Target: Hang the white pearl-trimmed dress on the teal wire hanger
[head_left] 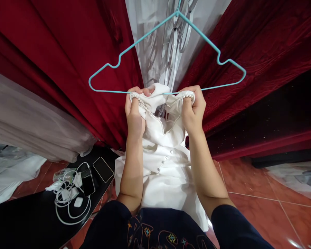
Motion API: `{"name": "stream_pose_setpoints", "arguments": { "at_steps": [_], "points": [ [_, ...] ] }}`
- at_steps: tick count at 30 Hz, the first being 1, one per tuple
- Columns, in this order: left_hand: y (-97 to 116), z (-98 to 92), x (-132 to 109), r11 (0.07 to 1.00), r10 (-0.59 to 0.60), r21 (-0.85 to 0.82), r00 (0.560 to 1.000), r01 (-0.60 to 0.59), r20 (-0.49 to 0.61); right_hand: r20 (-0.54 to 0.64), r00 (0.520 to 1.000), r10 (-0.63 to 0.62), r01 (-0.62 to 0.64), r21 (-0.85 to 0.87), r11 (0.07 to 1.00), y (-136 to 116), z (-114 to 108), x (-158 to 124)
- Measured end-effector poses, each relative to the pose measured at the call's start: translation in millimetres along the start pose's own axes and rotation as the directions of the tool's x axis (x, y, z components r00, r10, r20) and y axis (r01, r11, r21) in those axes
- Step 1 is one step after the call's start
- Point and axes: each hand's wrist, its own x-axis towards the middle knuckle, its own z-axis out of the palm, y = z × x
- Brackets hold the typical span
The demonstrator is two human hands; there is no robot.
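A white garment with pearl trim along its neckline and small buttons down the front hangs between my arms. My left hand is closed on the left side of the neckline. My right hand is closed on the right side. Both hands hold the neckline up against the bottom bar of a turquoise wire hanger, which hangs from above. The hanger's hook is cut off at the top of the view.
Dark red velvet curtains hang on both sides, with clear plastic-wrapped garments between them. A black table at lower left holds two phones, white cables and chargers. The floor is red tile.
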Motion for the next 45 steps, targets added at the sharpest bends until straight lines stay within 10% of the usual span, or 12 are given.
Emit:
{"name": "stream_pose_setpoints", "arguments": {
  "at_steps": [6,13,15,22,34,37,41,45],
  "points": [
    [-5,-43.8,-17,0.878,0.279,0.467,0.904,-0.104,-0.325,-0.079,0.996,-0.027,0.031,0.046,0.998,7,-5,2],
    [39,-101.1,46,0.72,0.537,0.636,0.803,-0.277,-0.258,-0.028,0.999,-0.031,0.03,-0.036,0.999,8,-21,3],
    [56,-99.4,72,0.697,0.57,0.645,0.788,-0.313,-0.234,-0.021,1.0,-0.02,0.019,-0.055,0.998,5,-23,3],
    [89,-72.0,115,0.658,0.323,0.73,0.945,-0.188,-0.048,-0.062,0.998,-0.016,0.012,-0.069,0.998,-4,-14,0],
    [117,-52.3,124,0.481,0.605,0.754,0.792,-0.448,0.085,-0.037,0.999,-0.002,-0.001,-0.063,0.998,-13,-7,-1],
    [110,-35.5,126,0.49,0.512,0.736,0.838,-0.467,0.19,-0.017,1.0,-0.011,0.01,-0.047,0.999,-12,-9,-1],
    [85,-20.7,117,0.541,0.005,0.817,0.972,-0.2,0.235,-0.024,0.999,-0.022,0.02,-0.069,0.997,-8,-12,-1],
    [54,-23.3,81,0.704,0.242,0.635,0.948,-0.317,0.205,-0.033,0.999,-0.037,0.034,-0.099,0.995,-3,-12,0]
  ]
}}
